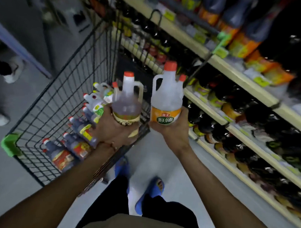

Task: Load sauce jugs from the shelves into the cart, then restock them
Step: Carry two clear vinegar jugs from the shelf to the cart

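Note:
My left hand [113, 128] grips the base of a jug of brownish liquid [128, 100] with an orange cap, upright over the right rim of the wire cart [40, 119]. My right hand [173, 132] grips the bottom of a clear jug with an orange label and orange cap [166, 100], upright between the cart and the shelves [224, 121]. Inside the cart lie several dark sauce jugs [77, 143] and pale ones [99, 98] along its right side.
Shelves on the right hold rows of dark bottles, with yellow price tags on their edges. The cart has a green corner bumper [9, 144]. My feet in blue slippers [149, 192] stand on the grey floor. Another person's shoes [2, 118] are at the far left.

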Demonstrator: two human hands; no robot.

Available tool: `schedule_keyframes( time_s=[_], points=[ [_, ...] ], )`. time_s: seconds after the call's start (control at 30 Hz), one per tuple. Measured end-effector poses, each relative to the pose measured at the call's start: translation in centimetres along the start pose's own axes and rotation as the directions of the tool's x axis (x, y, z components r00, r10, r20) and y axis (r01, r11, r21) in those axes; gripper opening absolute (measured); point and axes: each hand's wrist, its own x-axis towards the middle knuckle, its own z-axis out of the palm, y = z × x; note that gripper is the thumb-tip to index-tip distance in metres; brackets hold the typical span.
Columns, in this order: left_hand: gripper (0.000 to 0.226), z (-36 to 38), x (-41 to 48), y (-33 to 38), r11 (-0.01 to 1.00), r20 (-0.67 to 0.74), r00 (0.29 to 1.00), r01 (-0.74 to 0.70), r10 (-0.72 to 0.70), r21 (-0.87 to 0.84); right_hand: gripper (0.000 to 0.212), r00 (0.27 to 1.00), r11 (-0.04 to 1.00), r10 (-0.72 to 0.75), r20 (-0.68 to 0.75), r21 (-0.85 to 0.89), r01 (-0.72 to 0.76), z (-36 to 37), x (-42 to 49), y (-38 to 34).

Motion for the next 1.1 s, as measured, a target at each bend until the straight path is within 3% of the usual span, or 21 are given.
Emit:
schedule_keyframes(
  time_s=[0.1, 0.2, 0.43, 0.77, 1.1],
  points=[
    [0.084, 1.2, -0.9, 2.6, 0.983, 0.093, 0.98, -0.181, 0.178, 0.017, 0.088, 0.992, 1.0, 0.009, -0.125, 0.013, -0.007, -3.0, -2.2, -0.5],
    [0.089, 2.1, -1.5, 4.8, 0.96, 0.219, 0.938, -0.28, 0.268, 0.024, 0.087, 0.973, 0.997, 0.042, -0.226, 0.08, -0.024, -4.7, -4.4, -0.4],
    [0.096, 4.2, -3.2, 7.2, 0.836, 0.425, 0.746, -0.547, 0.513, -0.049, 0.087, 0.862, 0.98, 0.132, -0.489, 0.193, -0.041, -5.9, -10.3, 0.4],
    [0.091, 8.7, -8.7, 10.8, 0.674, 0.635, 0.452, -0.724, 0.626, -0.148, 0.079, 0.578, 0.952, 0.247, -0.778, 0.306, 0.004, -9.5, -18.4, 3.0],
    [0.092, 17.5, -22.5, 14.0, 0.547, 0.755, 0.172, -0.79, 0.633, -0.278, 0.083, 0.303, 0.948, 0.31, -0.901, 0.318, -0.023, -19.5, -27.8, 8.0]
  ],
)
